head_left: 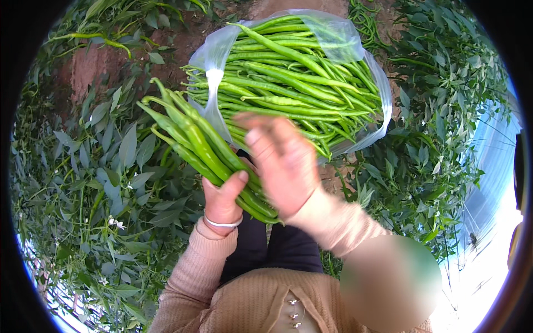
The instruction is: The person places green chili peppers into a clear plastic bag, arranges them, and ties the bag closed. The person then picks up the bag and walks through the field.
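Green, glossy and long: holding a bunch of peppers (pixel 197 139) by the near-left side of a filled plastic bag (pixel 385 105); wrapping the fingers of the left hand (pixel 220 201) round its lower part, probably keeping it together; poising the right hand (pixel 288 172) alongside, too blurred for telling whether holding anything.

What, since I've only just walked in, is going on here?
A person's left hand holds a bunch of long green chili peppers. The right hand, blurred, is beside the bunch; whether it touches them is unclear. Beyond, a translucent plastic bag packed with similar peppers sits between leafy pepper plants.
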`<state>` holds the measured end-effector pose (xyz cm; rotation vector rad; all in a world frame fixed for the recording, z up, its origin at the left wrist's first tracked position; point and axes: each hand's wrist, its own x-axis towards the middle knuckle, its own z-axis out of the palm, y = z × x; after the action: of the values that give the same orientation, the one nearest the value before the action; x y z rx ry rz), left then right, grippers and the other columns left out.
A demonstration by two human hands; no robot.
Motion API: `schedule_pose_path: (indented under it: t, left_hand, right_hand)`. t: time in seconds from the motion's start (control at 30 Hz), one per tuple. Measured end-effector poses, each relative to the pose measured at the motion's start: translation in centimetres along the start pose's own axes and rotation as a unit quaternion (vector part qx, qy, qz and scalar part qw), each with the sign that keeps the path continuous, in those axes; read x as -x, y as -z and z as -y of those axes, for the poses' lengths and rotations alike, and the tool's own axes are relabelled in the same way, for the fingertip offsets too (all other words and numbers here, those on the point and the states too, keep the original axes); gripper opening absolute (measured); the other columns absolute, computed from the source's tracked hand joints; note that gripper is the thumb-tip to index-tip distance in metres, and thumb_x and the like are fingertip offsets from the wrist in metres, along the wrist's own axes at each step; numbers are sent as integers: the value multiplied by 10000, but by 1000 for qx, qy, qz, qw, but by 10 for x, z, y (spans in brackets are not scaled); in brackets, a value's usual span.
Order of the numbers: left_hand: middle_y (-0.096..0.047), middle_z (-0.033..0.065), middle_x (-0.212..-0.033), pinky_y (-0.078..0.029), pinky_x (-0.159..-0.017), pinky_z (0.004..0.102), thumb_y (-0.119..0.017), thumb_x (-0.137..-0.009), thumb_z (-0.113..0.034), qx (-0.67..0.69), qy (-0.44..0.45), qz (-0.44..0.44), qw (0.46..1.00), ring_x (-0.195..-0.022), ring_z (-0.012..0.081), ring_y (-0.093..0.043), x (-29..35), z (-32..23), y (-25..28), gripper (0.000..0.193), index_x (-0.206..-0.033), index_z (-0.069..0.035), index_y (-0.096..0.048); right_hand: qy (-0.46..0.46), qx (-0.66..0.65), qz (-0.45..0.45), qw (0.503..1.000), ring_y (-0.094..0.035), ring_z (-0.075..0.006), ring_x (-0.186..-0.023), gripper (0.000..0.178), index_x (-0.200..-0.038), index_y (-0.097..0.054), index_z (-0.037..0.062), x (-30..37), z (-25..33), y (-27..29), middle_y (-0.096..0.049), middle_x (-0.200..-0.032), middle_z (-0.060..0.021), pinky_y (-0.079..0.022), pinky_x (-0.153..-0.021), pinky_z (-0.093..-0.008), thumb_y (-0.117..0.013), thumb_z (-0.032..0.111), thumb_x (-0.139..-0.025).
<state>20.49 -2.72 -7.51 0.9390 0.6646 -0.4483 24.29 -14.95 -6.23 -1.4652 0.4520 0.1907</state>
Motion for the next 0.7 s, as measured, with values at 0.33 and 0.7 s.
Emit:
schedule_pose_path:
  t: [0.33, 0.7]
  left_hand:
    - [-627, 99, -880, -548, -719, 346, -672, -790, -83, -89, 80, 77, 990, -805, 213, -637, -75, 19, 8, 352, -1104, 20, -551]
    - [-619, 92, -895, -553, -749, 348, -641, -841, -76, -35, -44, -20, 998, -824, 205, -624, -91, -24, 76, 220, -1034, -6, -563]
  right_hand:
    - [181, 690, 121, 690, -584, -260, -903, 318, -1022, -589, 95, -68, -80, 81, -573, -881, -80, -430, -802, -402, -722, 211, -757]
    - [102, 572, 200, 789, -578, -350, -895, 255, -1020, -599, 26, -55, -37, 137, -561, -920, -158, -478, -810, -437, -628, 28, -767]
